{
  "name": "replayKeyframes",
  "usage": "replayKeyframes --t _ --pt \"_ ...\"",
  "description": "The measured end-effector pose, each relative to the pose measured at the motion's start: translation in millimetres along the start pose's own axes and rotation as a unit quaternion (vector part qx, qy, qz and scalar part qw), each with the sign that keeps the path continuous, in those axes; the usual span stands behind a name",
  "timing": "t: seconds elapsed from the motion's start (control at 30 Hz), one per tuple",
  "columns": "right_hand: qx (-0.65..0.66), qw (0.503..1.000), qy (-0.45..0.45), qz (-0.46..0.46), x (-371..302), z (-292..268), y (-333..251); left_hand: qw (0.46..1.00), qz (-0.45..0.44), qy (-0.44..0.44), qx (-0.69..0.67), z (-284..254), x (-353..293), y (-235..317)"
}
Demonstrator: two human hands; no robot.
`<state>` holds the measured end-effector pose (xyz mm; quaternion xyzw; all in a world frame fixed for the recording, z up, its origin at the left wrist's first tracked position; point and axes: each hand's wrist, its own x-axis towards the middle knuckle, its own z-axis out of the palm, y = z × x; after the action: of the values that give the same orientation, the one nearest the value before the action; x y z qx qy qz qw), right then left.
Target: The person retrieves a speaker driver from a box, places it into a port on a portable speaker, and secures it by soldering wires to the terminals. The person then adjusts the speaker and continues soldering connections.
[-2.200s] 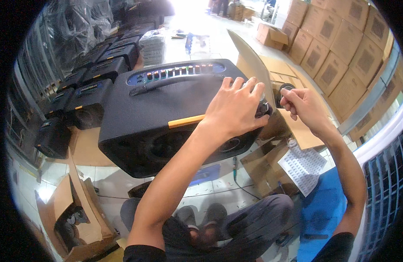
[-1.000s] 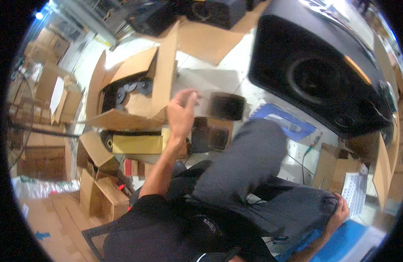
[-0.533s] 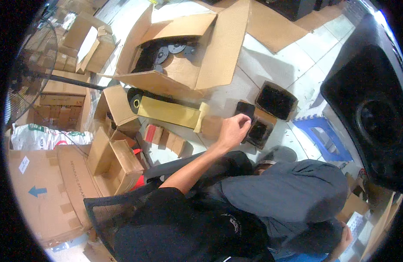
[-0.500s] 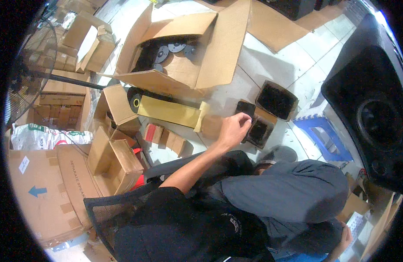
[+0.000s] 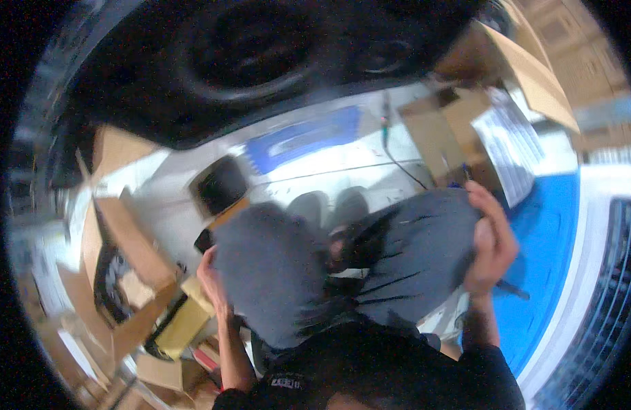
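Observation:
My left hand (image 5: 211, 279) is down beside my left knee, its fingers blurred and partly hidden by the trouser leg. Just beyond its fingertips shows a small black block-like thing (image 5: 204, 240); I cannot tell whether they grip it. An open carton with a dark inside (image 5: 221, 186) stands past that knee. My right hand (image 5: 492, 239) is curled by the outer side of my right knee. A thin dark piece (image 5: 466, 172) sticks up at its fingertips, too blurred to name.
A large black speaker cabinet (image 5: 151, 89) spans the far side, with a blue plastic stool (image 5: 305, 140) before it. A cable (image 5: 403, 167) crosses the tiles towards a carton with printed sheets (image 5: 510, 147). Blue plastic (image 5: 551, 232) lies at right, open cartons (image 5: 134, 236) at left.
My view has swung right, bringing the speaker cabinet to the front and the cartons to the left. My left hand now appears beside my knee; my right hand has come up beside the other knee.

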<state>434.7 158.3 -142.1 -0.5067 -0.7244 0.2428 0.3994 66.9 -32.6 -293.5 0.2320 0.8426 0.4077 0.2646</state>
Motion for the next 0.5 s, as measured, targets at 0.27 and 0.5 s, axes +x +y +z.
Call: replayKeyframes --t 0.27,0.5 --pt "0.172 0.972 -0.035 -0.156 -57 38 -31 0.995 0.014 -0.073 0.069 31 3 28" --pt "0.262 0.962 0.007 -0.076 -77 62 -19 0.990 0.022 -0.091 0.107 31 -1 39"
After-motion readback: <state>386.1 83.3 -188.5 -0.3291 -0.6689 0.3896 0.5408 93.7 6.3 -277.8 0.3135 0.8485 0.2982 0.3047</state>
